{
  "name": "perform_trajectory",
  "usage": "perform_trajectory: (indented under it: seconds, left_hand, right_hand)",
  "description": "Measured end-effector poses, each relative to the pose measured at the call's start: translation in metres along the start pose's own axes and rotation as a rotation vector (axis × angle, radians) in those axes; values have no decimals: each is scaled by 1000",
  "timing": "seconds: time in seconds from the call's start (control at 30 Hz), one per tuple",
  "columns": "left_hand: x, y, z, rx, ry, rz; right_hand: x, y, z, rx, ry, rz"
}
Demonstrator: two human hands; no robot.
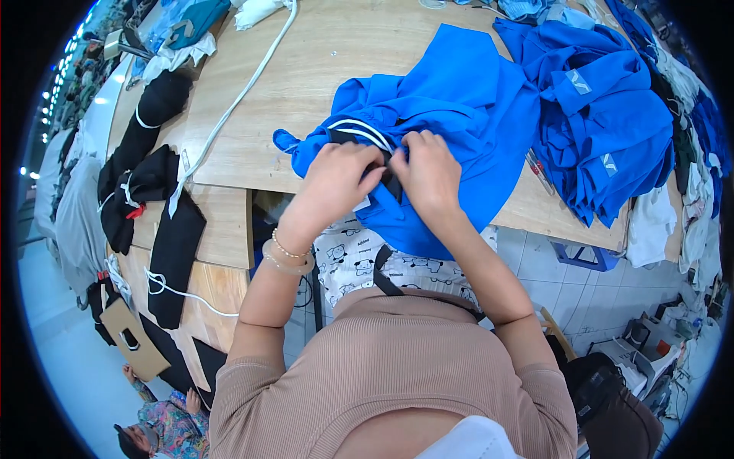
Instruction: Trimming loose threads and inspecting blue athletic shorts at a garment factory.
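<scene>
A bright blue garment (478, 99) lies bunched on the wooden table in front of me and hangs over its near edge onto my lap. It has a band with white and dark stripes (359, 130), which lies just beyond my fingers. My left hand (336, 176) is closed on the garment beside this band, thumb toward the right. Close to it, my right hand (430, 170) pinches the same cloth with curled fingers. Dark fabric shows between the two hands. The fingertips are partly hidden in the folds.
More blue garments (604, 107) are piled at the right, with small red-handled snips (540, 170) beside them. Black fabric rolls (157, 99) tied with white cord lie at the left. A white cord (248, 88) crosses the table. Another person (172, 421) is at lower left.
</scene>
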State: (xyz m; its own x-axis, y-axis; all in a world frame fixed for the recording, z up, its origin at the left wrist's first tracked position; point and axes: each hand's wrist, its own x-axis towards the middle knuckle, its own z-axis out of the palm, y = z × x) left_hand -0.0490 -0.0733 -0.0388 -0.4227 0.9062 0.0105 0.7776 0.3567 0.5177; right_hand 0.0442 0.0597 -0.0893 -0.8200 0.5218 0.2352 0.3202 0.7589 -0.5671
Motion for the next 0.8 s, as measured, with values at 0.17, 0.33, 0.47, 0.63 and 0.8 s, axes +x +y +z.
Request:
perform_trajectory:
  seconds: [0.17,0.33,0.47,0.63,0.8]
  left_hand:
    - [-4,2,-8,303,11,-239]
    - [-8,-10,-20,427,1,-274]
    - [0,-10,-44,348,204,-370]
    - [50,31,-52,-350,353,234]
    - [70,6,-36,-618,-181,87]
  right_hand:
    - [25,32,-31,1256,-196,564]
    - [50,33,-87,2017,-138,516]
    - [62,45,-108,2075,-357,371]
    - [67,23,-123,1999,-413,487]
    - [77,15,-151,1842,-445,612]
